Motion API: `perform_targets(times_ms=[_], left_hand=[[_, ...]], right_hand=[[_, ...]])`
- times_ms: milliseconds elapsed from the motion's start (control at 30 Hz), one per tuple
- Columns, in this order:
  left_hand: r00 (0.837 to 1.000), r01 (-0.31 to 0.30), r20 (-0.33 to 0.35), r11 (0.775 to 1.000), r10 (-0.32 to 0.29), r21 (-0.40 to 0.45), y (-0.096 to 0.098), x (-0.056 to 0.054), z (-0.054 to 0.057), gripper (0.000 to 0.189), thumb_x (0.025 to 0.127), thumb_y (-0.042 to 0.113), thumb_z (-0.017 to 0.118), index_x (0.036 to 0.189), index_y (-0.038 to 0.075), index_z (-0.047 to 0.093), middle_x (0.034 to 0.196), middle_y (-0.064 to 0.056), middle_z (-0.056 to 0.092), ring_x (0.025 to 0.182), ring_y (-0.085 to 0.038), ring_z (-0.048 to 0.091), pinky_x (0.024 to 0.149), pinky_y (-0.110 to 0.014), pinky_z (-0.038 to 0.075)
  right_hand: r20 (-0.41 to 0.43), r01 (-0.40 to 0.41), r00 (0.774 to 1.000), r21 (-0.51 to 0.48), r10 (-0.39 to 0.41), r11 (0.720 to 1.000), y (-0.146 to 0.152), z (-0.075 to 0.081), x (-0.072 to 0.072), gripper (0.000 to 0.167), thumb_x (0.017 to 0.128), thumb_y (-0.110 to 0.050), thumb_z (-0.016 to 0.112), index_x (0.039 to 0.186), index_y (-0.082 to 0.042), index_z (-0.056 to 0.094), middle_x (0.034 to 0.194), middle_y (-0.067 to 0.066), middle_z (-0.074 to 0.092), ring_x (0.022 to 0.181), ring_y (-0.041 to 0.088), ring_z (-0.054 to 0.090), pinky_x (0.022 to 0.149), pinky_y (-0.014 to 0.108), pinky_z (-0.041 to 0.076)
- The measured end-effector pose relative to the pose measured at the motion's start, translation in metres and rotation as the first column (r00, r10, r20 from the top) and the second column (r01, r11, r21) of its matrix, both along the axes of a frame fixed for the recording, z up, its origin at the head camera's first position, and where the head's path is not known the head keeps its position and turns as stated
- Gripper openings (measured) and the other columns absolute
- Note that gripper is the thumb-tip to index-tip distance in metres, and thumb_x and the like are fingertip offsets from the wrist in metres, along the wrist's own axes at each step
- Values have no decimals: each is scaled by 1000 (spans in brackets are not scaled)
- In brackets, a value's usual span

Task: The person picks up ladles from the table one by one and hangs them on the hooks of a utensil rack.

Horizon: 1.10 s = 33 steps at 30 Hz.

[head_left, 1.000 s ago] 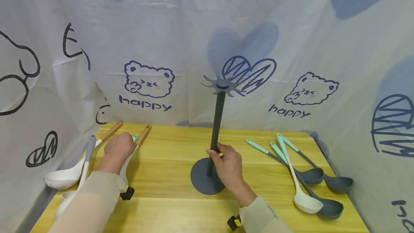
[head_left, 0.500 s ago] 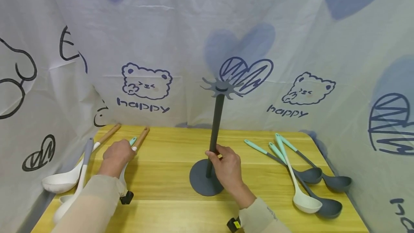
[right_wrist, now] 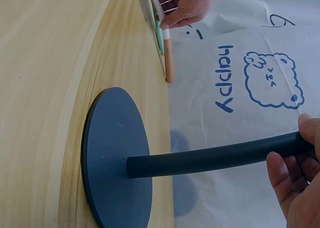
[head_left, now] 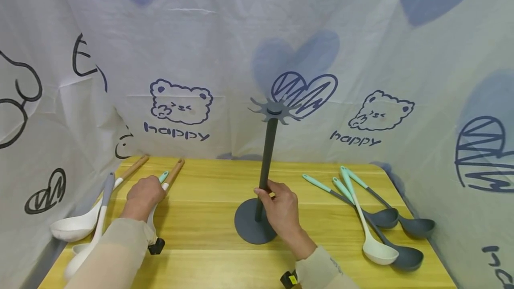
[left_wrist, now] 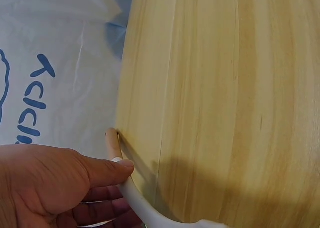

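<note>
My left hand (head_left: 144,195) pinches a white ladle (left_wrist: 142,203) between thumb and fingers, just below its wooden handle end (head_left: 175,173). Its bowl is mostly hidden by the sleeve in the head view. Beside that handle a mint-green handle tip (head_left: 162,176) shows past the hand. With thumb and fingers round the post, my right hand (head_left: 283,206) holds a dark grey utensil stand (right_wrist: 215,158) by its lower half. The stand is upright, its round base (right_wrist: 117,153) on the table and a ring of bare hooks (head_left: 275,109) on top.
On the left lie a white ladle (head_left: 70,229) with a wooden handle and one with a grey handle (head_left: 108,186). Several mint-handled ladles (head_left: 379,251) lie crossed on the right. A printed cloth (head_left: 241,35) encloses the wooden table (head_left: 205,226) at back and sides.
The head view has shifted slightly. My left hand sits a little lower along the ladle, with more of its white part showing. My right hand keeps its hold on the stand's post.
</note>
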<state>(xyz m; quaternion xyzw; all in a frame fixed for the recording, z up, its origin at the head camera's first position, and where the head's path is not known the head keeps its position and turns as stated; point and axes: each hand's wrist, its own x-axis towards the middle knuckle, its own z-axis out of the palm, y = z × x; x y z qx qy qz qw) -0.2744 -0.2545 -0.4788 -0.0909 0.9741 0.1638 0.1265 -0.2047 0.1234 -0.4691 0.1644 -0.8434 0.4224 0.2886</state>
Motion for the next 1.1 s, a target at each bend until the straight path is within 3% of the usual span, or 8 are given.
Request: perform_targets(times_ms=[433, 633, 800, 967, 1100], left_hand=[[1000, 24, -6, 1000, -24, 18, -1, 0, -2, 19, 99, 13, 63, 92, -5, 66, 83, -18, 66, 71, -30, 61, 60, -42, 52], [999, 31, -13, 999, -30, 11, -1, 2, 3, 19, 102, 10, 57, 91, -5, 64, 78, -16, 65, 67, -28, 61, 57, -40, 52], [998, 12, -70, 1000, -11, 13, 0, 9, 14, 20, 98, 11, 63, 91, -7, 65, 77, -17, 65, 67, -29, 61, 58, -42, 53], [990, -5, -138, 999, 12, 51, 8, 22, 31, 31, 102, 23, 68, 86, -3, 70, 70, -12, 63, 64, -27, 58, 55, -40, 50], [972, -19, -231, 993, 47, 119, 22, 36, 47, 31, 105, 26, 64, 102, -2, 77, 69, -8, 62, 63, -25, 54, 55, -36, 43]], right_hand=[[19, 17, 1000, -24, -17, 1000, -1, -2, 0, 13, 93, -24, 82, 100, -13, 82, 82, 1, 73, 72, 16, 69, 60, 23, 58], [19, 10, 1000, -27, -9, 1000, 0, -1, -1, 12, 93, -24, 82, 98, -13, 82, 81, 1, 73, 72, 16, 69, 60, 22, 58], [14, 13, 1000, -26, -13, 1000, -1, -2, 0, 14, 92, -24, 82, 99, -12, 82, 81, 1, 73, 71, 16, 70, 59, 22, 58], [2, 15, 1000, -24, -15, 1000, -1, -1, -1, 13, 92, -24, 82, 99, -13, 82, 81, 2, 73, 71, 16, 70, 59, 22, 58], [-5, 9, 1000, -26, -10, 1000, -1, -1, 0, 13, 91, -23, 83, 99, -13, 82, 81, 2, 73, 72, 17, 71, 59, 23, 58]])
